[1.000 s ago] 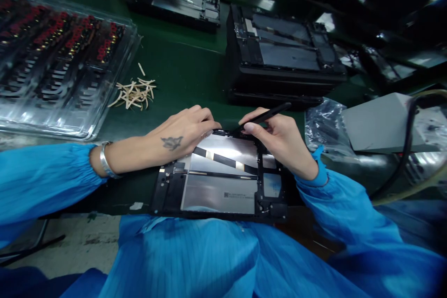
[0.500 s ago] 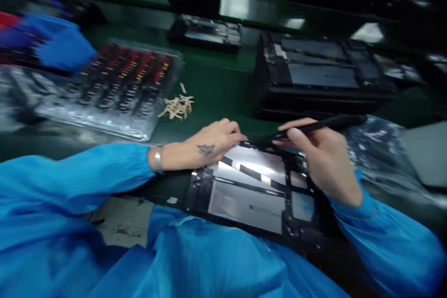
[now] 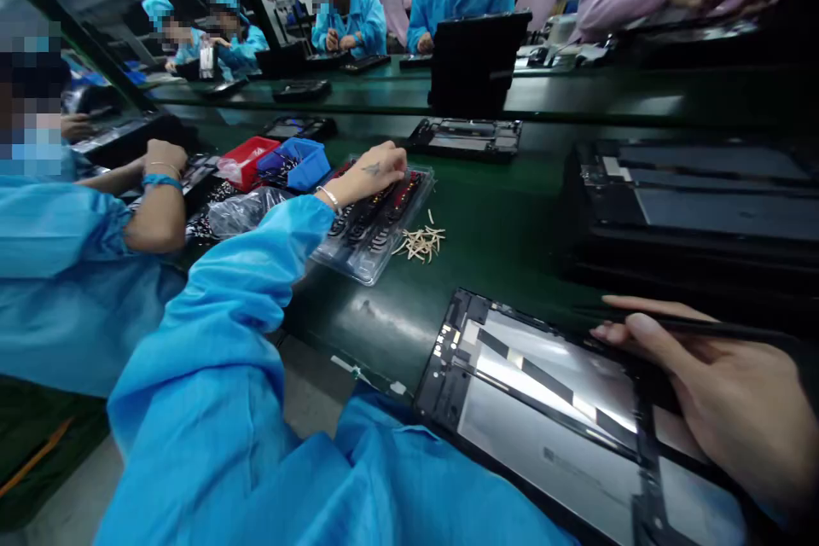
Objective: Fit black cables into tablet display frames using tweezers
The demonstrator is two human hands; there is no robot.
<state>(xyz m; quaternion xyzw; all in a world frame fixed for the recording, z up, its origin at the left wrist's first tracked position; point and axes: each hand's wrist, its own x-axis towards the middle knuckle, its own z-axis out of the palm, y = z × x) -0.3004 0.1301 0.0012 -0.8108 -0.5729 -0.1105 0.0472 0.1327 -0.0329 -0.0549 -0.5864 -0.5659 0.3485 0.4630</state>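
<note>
My left hand (image 3: 377,169) is over a clear plastic tray (image 3: 368,275), its fingers bent down and together at the far end. Rows of small dark parts with red and gold ends (image 3: 384,217) lie in the tray. What the fingertips hold, if anything, is hidden. An opened tablet body (image 3: 550,452) with silver battery cells and black flex strips lies at the near edge, slightly tilted. Above its right side, my right hand (image 3: 735,397) is closed round a slim black tool (image 3: 700,327) resembling tweezers, its tip hard to see against the dark bench.
Small cream strips (image 3: 422,244) lie in a pile beside the tray. A stack of tablet bodies (image 3: 697,188) stands at right, and another tablet body (image 3: 470,136) lies behind. Red (image 3: 246,160) and blue (image 3: 313,164) bins are left, near a co-worker's arm (image 3: 157,205).
My left hand has left the tablet body's top edge and reached away left to the tray. The view has swung up and left. My right hand still grips the black tool.
</note>
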